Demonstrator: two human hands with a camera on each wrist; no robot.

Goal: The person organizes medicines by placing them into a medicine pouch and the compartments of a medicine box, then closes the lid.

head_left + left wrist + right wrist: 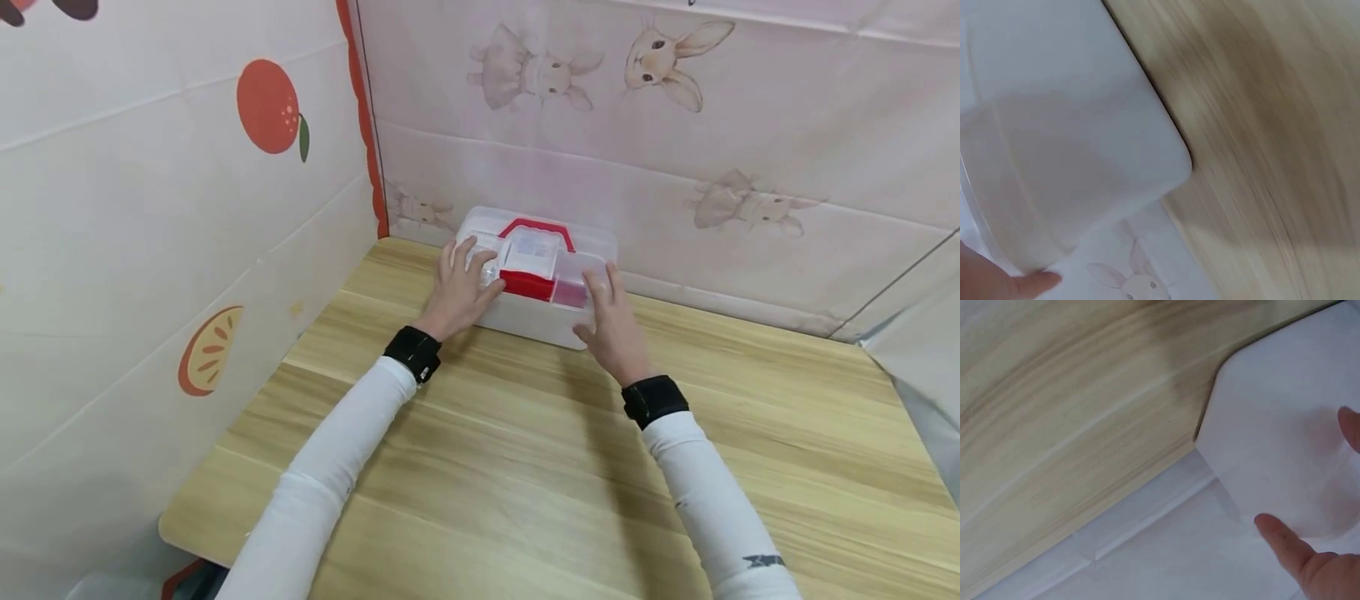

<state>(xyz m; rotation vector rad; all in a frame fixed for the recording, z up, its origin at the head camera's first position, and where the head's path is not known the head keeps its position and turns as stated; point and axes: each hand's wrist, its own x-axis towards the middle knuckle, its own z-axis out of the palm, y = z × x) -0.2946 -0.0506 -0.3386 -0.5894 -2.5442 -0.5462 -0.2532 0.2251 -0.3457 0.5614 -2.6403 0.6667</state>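
A white plastic storage box (pixel 525 321) with a see-through lid and a red folding handle (pixel 536 225) stands at the back of the wooden table. Through the lid show white packets (pixel 532 250), something red (pixel 527 284) and something pink (pixel 568 293). Over the lid's left end my left hand (pixel 459 287) lies with its fingers spread, one fingertip (pixel 1038 284) showing by the box's corner in the left wrist view. At the opposite end is my right hand (pixel 617 329), fingers along the right edge and thumb near the front wall. In the right wrist view, one finger (pixel 1282 540) extends along the box's side.
Cloth walls with printed fruit (pixel 268 107) and rabbits (pixel 656 60) rise at the left and behind the box. The wooden table (pixel 480 467) reaches from the box toward me, with its rounded front-left corner (pixel 176 525) by the left wall.
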